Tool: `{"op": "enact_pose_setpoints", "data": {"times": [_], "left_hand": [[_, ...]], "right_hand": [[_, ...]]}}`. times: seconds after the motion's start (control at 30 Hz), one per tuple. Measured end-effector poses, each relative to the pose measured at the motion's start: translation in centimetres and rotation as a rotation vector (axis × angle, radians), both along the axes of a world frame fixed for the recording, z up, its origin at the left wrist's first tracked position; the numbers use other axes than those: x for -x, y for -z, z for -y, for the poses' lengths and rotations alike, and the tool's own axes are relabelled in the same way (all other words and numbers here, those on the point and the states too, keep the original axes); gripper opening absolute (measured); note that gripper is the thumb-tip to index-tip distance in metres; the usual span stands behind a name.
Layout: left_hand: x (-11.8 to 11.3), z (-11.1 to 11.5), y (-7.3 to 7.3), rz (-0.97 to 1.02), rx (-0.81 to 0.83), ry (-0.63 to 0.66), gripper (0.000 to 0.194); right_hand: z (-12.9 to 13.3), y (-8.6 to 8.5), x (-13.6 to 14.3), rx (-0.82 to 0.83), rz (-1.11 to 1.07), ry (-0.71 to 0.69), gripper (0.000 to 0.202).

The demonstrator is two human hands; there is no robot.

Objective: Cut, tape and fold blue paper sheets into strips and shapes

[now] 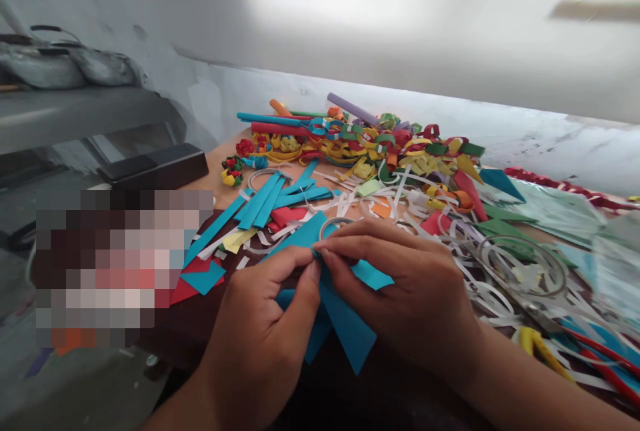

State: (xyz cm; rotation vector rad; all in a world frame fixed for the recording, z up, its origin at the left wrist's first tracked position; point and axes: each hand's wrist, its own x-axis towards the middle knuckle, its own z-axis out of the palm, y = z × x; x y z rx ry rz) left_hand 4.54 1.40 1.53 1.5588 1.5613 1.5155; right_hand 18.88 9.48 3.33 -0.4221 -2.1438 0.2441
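Observation:
At the near edge of the table, my left hand (pixel 273 314) and my right hand (pixel 407 287) meet in front of me. Both pinch a piece of blue paper (pixel 347 327) between thumb and fingertips. Its wide pointed ends hang below my fingers; the pinched spot is mostly hidden by them. Just behind my fingertips shows a roll of tape (pixel 327 224), partly covered by my right hand. More blue paper (pixel 300 234) lies beyond my left hand, and cut blue strips (pixel 270 197) are heaped farther back.
A colourful pile of paper chains (pixel 350 137) and paper flowers fills the back of the table. White paper scraps (pixel 480 291) spread to the right, near scissors with red handles (pixel 607 357) and a yellow handle (pixel 543 351). A blurred-out person (pixel 125 257) is at the left.

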Motion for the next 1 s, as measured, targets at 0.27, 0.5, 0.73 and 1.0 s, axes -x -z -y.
{"op": "enact_pose_setpoints", "data": {"times": [0.27, 0.5, 0.73, 1.0], "left_hand": [[0.2, -0.3, -0.2, 0.095, 0.002, -0.190, 0.020], [0.3, -0.1, 0.0, -0.046, -0.039, -0.150, 0.021], [0.1, 0.0, 0.1, -0.127, -0.053, -0.080, 0.024], [-0.1, 0.4, -0.3, -0.033, 0.012, -0.019, 0.023]], "right_hand": [[-2.6, -1.8, -1.6, 0.084, -0.109, 0.175, 0.009], [-1.0, -0.5, -0.3, 0.053, 0.031, -0.105, 0.012], [-0.9, -0.5, -0.4, 0.091, 0.098, -0.090, 0.014], [-0.7, -0.3, 0.0, -0.120, 0.144, -0.070, 0.019]]}}
